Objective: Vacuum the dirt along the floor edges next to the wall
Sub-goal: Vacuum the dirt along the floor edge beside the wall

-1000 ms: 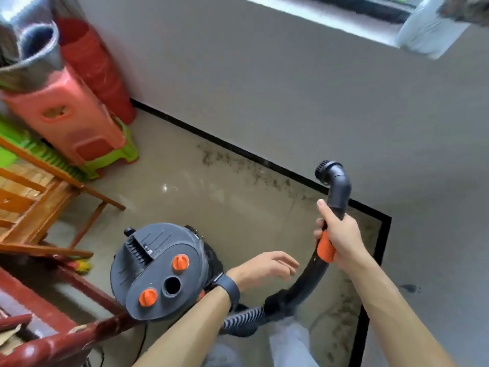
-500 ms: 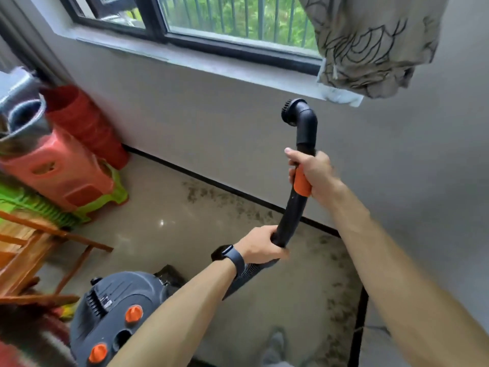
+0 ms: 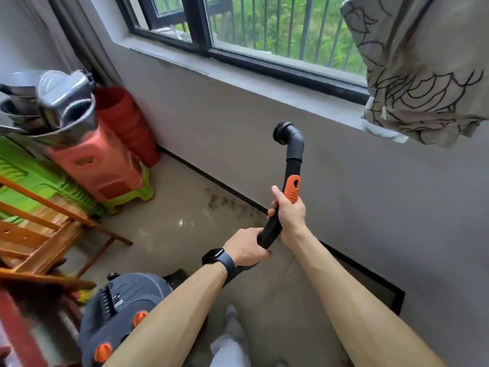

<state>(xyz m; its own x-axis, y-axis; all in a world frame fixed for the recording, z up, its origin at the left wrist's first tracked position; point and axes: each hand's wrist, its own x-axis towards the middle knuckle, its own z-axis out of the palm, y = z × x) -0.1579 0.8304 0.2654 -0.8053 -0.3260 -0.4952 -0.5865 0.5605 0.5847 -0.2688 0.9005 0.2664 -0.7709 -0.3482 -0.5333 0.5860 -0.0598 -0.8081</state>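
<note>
Right hand [image 3: 289,215] grips wand [image 3: 293,165]; basin [image 3: 78,129] holds metalware [image 3: 62,95].

Head view, down toward wall [image 3: 344,194]

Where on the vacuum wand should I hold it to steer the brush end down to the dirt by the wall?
Grip the wand on its curved black stretch just below the orange slider, from the near side, where the right hand grips it: the bend fits a palm. The left hand holds the lower end.

The right hand [image 3: 289,217] slid below the orange slider [image 3: 292,189].
</note>
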